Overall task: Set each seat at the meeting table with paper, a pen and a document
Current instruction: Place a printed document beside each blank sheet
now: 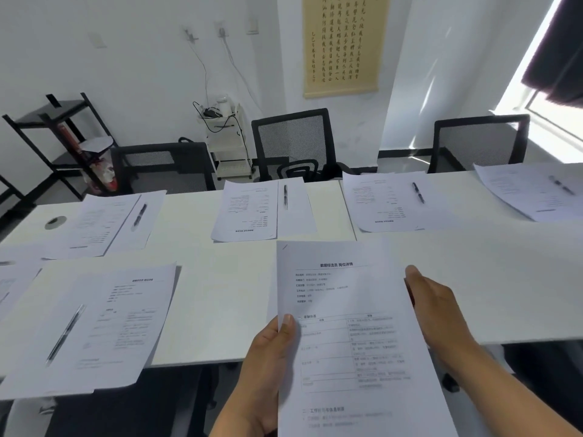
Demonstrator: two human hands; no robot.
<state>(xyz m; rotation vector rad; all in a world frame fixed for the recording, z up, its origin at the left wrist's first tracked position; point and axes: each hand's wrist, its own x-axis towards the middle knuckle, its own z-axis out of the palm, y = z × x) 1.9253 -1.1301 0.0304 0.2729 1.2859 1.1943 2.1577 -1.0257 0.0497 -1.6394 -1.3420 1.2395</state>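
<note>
Two bare forearms come up from the bottom edge, no sleeves showing; the left hand (268, 351) and right hand (438, 307) wear no rings, watch or gloves.

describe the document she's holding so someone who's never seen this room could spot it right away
Start at the long white table and look to its near edge, right of the set place with a pen. The document is the printed sheet gripped by the left hand and touched by the right hand. It alone is off the table and has no pen.
</note>
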